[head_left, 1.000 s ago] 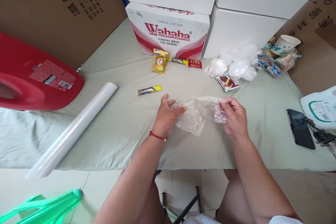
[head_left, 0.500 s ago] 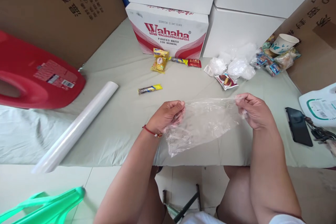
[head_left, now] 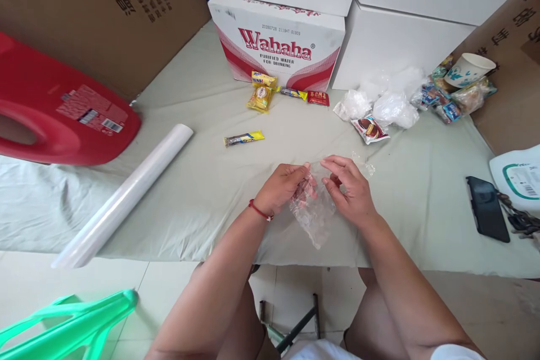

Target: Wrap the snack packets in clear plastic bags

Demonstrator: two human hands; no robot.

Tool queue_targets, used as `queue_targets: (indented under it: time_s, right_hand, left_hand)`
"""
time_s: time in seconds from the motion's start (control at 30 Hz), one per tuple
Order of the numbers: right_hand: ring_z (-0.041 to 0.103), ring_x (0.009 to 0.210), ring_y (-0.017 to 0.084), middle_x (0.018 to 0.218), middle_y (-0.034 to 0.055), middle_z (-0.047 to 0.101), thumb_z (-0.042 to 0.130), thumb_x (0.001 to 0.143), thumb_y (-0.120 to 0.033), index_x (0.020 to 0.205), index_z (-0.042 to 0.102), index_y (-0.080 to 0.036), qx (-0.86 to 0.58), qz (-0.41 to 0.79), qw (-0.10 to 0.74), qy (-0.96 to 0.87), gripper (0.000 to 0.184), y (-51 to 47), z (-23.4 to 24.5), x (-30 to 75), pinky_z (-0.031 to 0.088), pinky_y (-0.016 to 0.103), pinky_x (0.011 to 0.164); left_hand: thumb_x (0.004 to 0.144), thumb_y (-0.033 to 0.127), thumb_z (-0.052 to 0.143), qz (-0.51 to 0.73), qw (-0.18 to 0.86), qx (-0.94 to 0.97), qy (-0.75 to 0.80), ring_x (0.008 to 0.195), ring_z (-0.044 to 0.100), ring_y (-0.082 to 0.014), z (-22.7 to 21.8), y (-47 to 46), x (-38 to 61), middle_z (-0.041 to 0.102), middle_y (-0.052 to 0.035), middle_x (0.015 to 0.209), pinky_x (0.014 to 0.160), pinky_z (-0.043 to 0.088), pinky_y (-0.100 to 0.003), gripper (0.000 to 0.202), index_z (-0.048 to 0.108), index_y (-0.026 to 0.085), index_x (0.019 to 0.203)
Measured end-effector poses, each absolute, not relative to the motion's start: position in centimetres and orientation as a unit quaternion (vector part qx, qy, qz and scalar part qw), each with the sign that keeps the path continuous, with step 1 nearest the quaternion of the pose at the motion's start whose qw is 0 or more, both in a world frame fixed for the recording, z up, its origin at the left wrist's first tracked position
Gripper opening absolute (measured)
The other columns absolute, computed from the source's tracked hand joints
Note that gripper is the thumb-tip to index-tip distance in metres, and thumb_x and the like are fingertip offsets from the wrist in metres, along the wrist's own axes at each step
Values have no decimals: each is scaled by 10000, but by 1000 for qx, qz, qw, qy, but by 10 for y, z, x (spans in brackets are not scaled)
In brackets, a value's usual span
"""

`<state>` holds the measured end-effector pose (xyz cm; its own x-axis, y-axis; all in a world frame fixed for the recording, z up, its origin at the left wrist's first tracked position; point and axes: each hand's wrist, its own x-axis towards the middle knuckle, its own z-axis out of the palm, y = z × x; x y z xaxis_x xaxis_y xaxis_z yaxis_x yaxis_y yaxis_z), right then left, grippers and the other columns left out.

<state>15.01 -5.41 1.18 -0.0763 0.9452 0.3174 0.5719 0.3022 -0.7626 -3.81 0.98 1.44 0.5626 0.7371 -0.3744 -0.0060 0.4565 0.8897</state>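
My left hand [head_left: 284,188], with a red bracelet on the wrist, pinches a thin clear plastic bag [head_left: 316,225] by its top edge. The bag hangs crumpled above the front of the table. Just to the right, my right hand [head_left: 349,188] is against the plastic, thumb and fingers apart and bent. Part of the plastic shows beyond its knuckles. A wrapped stick snack [head_left: 243,138] lies past my left hand. Beyond my right hand is a snack packet with a chocolate pie picture [head_left: 370,129].
Yellow packets [head_left: 260,95], another stick snack [head_left: 292,93] and a red packet [head_left: 318,98] lie before the Wahaha box [head_left: 278,45]. Crumpled clear plastic [head_left: 394,108] and a paper cup [head_left: 469,71] are right; a white roll [head_left: 126,194] and red jug [head_left: 63,107] left. A phone [head_left: 487,208] lies far right.
My hands have come together from a wide spread, my right hand moving left. The bag, stretched flat between them before, now hangs bunched. My right fingers have loosened from its corner.
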Motion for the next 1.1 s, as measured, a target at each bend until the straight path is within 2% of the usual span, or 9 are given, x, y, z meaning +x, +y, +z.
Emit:
queue_targets:
  time_s: [0.1,0.17,0.23,0.33,0.57,0.67,0.8,0.97,1.1]
  right_hand:
    - [620,748,164,1448,72,597,552,1010,-274,1499,532,-382,-522,269,388,-711,501,-52,9,149,559,386,793]
    - [621,738,167,1246,62,695,531,1014,-248,1499,532,-362,-515,272,379,-719,498,-51,8,149,552,366,765]
    - [645,797,181,1054,52,716,515,1016,-227,1377,642,-328,-514,253,379,-727,396,-50,6,150,543,354,766]
    - [672,893,188,1006,57,701,515,1013,-200,1118,757,-293,-507,221,397,-732,279,-49,4,153,536,341,780]
    - [615,749,145,875,13,666,595,1003,-283,969,739,-252,-546,268,467,-642,151,-50,7,147,494,286,652]
    - [645,882,182,974,34,678,673,961,-358,994,744,-263,-561,286,460,-626,123,-48,6,143,533,316,733]
    - [618,1066,233,1090,48,675,740,909,-314,1076,760,-305,-546,252,416,-682,168,-44,1,143,525,411,935]
    - [589,1001,230,994,38,684,699,945,-273,977,760,-297,-534,204,421,-704,74,-44,2,148,504,411,909]
    - [595,985,219,995,34,695,667,953,-249,929,743,-274,-535,196,425,-704,84,-45,5,151,490,390,898]
  left_hand:
    - [835,690,633,228,758,478,380,380,519,-120,18,5,-36,709,-65,596,392,359,-257,552,702,160,694]
    - [864,670,602,227,754,495,366,379,538,-119,19,4,-36,716,-64,610,398,317,-254,549,697,160,685]
    - [874,657,589,236,748,504,361,400,579,-132,18,4,-37,728,-66,627,413,301,-257,541,703,158,700]
    - [864,646,604,247,747,492,373,440,621,-148,15,6,-39,742,-67,653,432,305,-259,522,717,151,744]
    - [863,582,628,248,767,431,405,557,690,-174,15,5,-38,752,-86,701,503,425,-253,461,708,141,758]
    - [851,529,644,215,791,408,402,643,735,-203,17,3,-35,749,-91,706,591,515,-271,405,699,147,726]
    - [841,478,651,212,804,402,384,664,739,-206,17,2,-31,711,-57,655,609,532,-271,342,691,173,693]
    - [855,444,631,207,804,394,395,656,729,-204,16,2,-31,728,-70,693,617,537,-282,315,685,183,688]
    - [886,426,570,200,813,372,402,673,734,-220,18,4,-33,761,-98,744,644,556,-313,325,718,177,739]
